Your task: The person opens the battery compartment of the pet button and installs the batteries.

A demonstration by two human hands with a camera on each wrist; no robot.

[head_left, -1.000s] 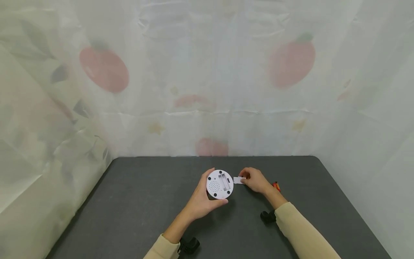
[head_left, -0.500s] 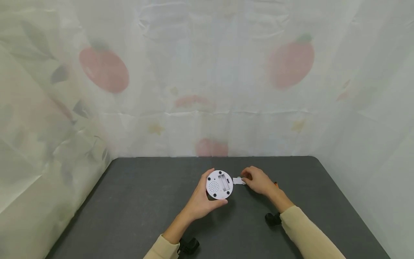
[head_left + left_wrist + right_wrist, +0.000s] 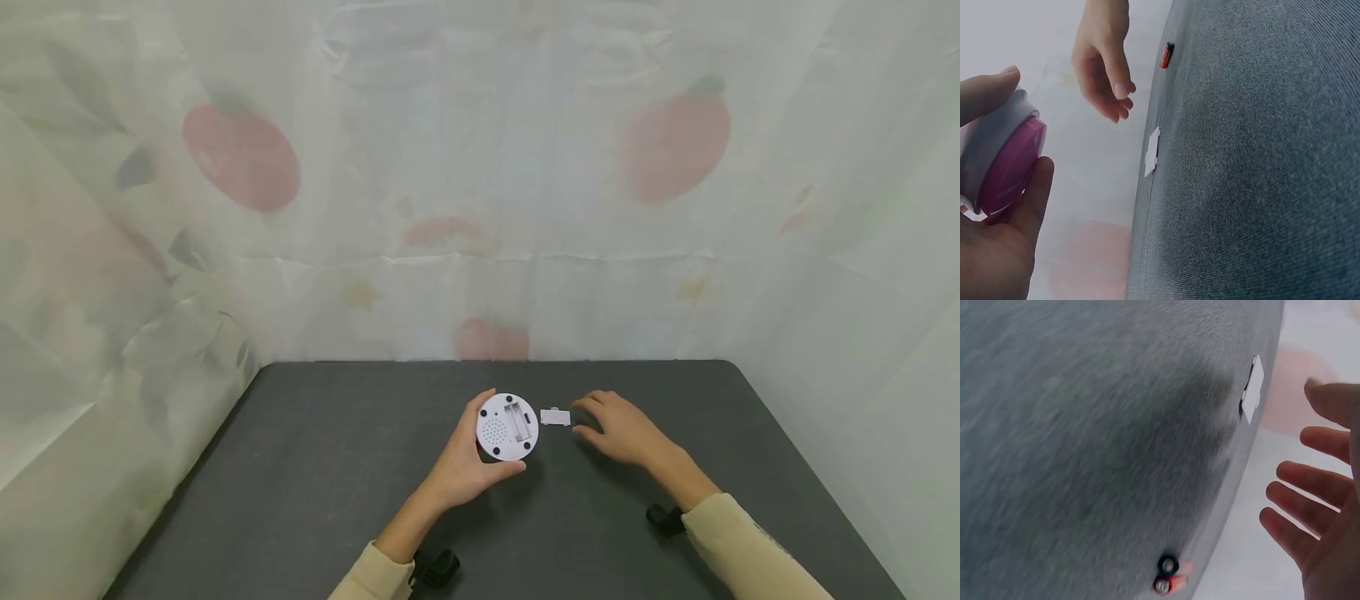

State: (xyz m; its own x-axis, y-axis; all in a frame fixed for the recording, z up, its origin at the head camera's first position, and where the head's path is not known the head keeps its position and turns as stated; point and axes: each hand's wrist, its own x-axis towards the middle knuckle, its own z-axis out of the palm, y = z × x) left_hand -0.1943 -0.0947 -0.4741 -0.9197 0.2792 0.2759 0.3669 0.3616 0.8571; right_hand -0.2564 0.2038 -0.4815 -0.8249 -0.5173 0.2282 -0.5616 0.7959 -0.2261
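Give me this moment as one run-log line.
left hand: grips round white device with pink face, battery bay open | right hand: open, touching nothing | small white battery cover: lying on dark grey table | red batteries: on table

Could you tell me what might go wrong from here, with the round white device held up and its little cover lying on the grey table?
1. The left hand holds the round white device above the dark grey table by its rim only, so it might slip.
2. The small white cover lies loose beside the open right hand, which could knock it.
3. The red batteries lie loose and could roll.
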